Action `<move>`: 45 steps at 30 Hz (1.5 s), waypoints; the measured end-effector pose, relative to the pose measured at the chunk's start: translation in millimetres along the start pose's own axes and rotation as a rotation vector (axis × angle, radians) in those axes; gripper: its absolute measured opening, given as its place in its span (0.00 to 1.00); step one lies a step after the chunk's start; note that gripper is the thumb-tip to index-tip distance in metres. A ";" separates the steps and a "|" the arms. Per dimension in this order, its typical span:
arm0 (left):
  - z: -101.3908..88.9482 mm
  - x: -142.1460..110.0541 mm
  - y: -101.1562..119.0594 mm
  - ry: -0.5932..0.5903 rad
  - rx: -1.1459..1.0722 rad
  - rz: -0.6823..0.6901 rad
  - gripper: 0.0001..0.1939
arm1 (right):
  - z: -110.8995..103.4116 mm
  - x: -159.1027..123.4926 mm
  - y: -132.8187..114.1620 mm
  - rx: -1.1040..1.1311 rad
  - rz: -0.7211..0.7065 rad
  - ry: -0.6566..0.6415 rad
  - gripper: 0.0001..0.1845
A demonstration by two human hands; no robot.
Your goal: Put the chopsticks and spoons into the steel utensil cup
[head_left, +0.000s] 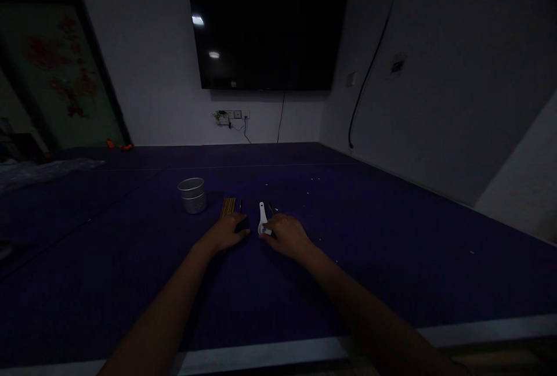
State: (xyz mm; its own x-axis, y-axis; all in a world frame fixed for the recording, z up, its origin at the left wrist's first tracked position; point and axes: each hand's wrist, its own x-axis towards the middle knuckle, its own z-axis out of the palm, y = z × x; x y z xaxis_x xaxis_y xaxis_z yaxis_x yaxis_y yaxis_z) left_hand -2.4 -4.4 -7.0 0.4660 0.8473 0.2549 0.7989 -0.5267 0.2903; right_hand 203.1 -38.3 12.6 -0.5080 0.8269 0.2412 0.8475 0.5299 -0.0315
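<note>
My left hand [225, 232] lies over the near ends of several brown chopsticks [228, 206], its thumb and forefinger spread apart. Just right of the chopsticks is a thin dark stick-like thing [241, 205], close to the left fingertips. A white spoon [262, 213] with a hole in its handle and a blue mark in its bowl points away from me. At its bowl is my right hand [285, 234], thumb and forefinger closed about the edge. Partly under the right fingers, a slim dark utensil [271, 208] shows only its far end.
A grey metal cup [192, 196] stands upright left of the chopsticks. Small white bits [308, 193] are scattered on the dark purple surface [369, 248]. Clear plastic sheeting [47, 172] lies far left. A television [270, 33] hangs on the wall, with a cable [369, 77] to its right.
</note>
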 end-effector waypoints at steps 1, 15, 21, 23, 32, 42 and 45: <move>-1.0 -0.3 -0.7 0.001 0.003 0.001 0.25 | -0.4 -0.2 -0.1 0.001 -0.002 -0.003 0.19; -7.2 -2.5 -7.8 -0.012 0.021 -0.055 0.27 | 3.1 -1.1 3.8 0.029 -0.034 0.000 0.18; -5.9 -3.8 -6.6 0.061 -0.001 -0.027 0.30 | 8.8 0.7 10.7 0.069 -0.041 -0.004 0.18; -5.3 -4.0 -2.2 0.094 -0.012 0.014 0.31 | 11.1 1.6 12.4 0.088 -0.048 0.003 0.18; 8.0 0.5 14.7 0.116 0.013 0.100 0.22 | 22.4 6.6 3.9 0.166 -0.055 0.074 0.15; 15.7 1.5 10.0 0.050 0.071 0.117 0.20 | 4.3 3.4 6.0 0.017 0.036 0.049 0.17; 13.4 0.6 10.8 0.032 0.081 0.113 0.19 | -3.8 1.3 6.9 -0.096 0.181 -0.064 0.17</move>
State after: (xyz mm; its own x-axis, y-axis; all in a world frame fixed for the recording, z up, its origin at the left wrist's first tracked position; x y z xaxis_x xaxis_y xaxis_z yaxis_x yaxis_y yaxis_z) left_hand 11.6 -8.6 -16.0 0.5437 0.7793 0.3114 0.7704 -0.6107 0.1832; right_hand 208.9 -34.4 16.4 -0.3519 0.9191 0.1773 0.9352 0.3534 0.0240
